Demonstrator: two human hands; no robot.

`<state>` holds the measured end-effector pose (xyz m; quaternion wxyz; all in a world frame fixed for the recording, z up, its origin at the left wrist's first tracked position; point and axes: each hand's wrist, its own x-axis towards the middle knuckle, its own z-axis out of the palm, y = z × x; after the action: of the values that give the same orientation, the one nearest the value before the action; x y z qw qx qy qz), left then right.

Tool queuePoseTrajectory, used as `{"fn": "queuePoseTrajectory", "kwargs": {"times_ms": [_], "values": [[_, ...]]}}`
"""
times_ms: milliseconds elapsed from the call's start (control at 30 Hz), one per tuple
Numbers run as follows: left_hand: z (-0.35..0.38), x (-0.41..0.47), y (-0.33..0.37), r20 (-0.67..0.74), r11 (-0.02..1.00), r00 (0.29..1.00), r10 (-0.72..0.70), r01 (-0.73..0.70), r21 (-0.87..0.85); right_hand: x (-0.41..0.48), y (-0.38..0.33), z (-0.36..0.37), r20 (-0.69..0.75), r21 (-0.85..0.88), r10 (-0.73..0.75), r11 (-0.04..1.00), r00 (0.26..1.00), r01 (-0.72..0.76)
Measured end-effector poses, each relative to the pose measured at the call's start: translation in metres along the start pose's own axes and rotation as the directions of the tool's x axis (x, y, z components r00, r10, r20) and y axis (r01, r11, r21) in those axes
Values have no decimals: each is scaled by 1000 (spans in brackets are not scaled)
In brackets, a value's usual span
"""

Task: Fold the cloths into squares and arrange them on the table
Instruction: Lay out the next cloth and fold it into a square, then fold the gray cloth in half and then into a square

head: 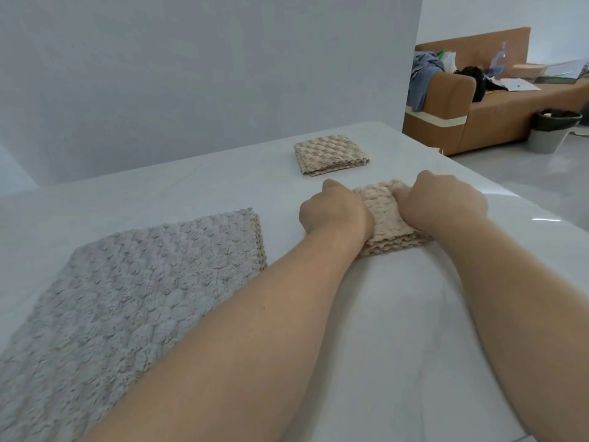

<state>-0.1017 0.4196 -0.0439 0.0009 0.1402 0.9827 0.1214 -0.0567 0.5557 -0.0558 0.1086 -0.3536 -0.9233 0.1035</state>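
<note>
I get a bright, even picture with a cool, bluish cast. The glossy bench (398,314) gives back a pale sheen along its right edge, with one small hard streak of glare there, and the floor (526,173) beyond that edge shines too. Shadows are faint and soft: a thin dark rim on the bench under the folded cloth (382,218) gripped by the left hand (334,215) and right hand (443,202). The wide lens bows the bench's far edge. The grey cloth (134,298) at its near left smears, and the sofa (497,103) past its far right looks soft.
</note>
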Motion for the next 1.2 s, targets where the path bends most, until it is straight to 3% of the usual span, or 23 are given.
{"fn": "queuePoseTrajectory", "kwargs": {"times_ms": [100,200,300,400,500,600,767,967,1033,1100,1200], "values": [[1,0,2,-86,983,995,59,-43,177,-1,6,-1,-1,87,32,996,999,-32],[2,0,5,-228,955,934,274,-238,175,-4,4,-6,-167,127,-12,991,986,33],[13,1,5,-93,896,892,442,-434,91,0,4,-7,-274,148,-213,954,938,260],[26,7,-2,112,910,906,409,-414,27,5,6,4,-54,155,-381,910,923,384],[29,11,-8,134,914,906,401,-405,3,7,7,11,101,143,-352,931,931,337],[28,9,-14,154,919,909,387,-393,12,11,14,15,144,116,-306,950,941,291],[28,5,-24,181,925,910,373,-380,5,20,23,19,165,209,-279,947,946,243],[17,-6,-22,217,952,930,298,-306,2,12,10,11,219,124,-230,971,948,207],[1,-10,-28,224,940,920,322,-338,34,1,1,3,142,48,-233,972,962,228],[-18,-15,-42,218,913,902,372,-397,87,-11,-11,-5,-37,13,-289,957,957,289],[-47,-30,-84,196,908,902,384,-407,95,-35,-50,-20,-156,76,-378,916,912,393]]}}
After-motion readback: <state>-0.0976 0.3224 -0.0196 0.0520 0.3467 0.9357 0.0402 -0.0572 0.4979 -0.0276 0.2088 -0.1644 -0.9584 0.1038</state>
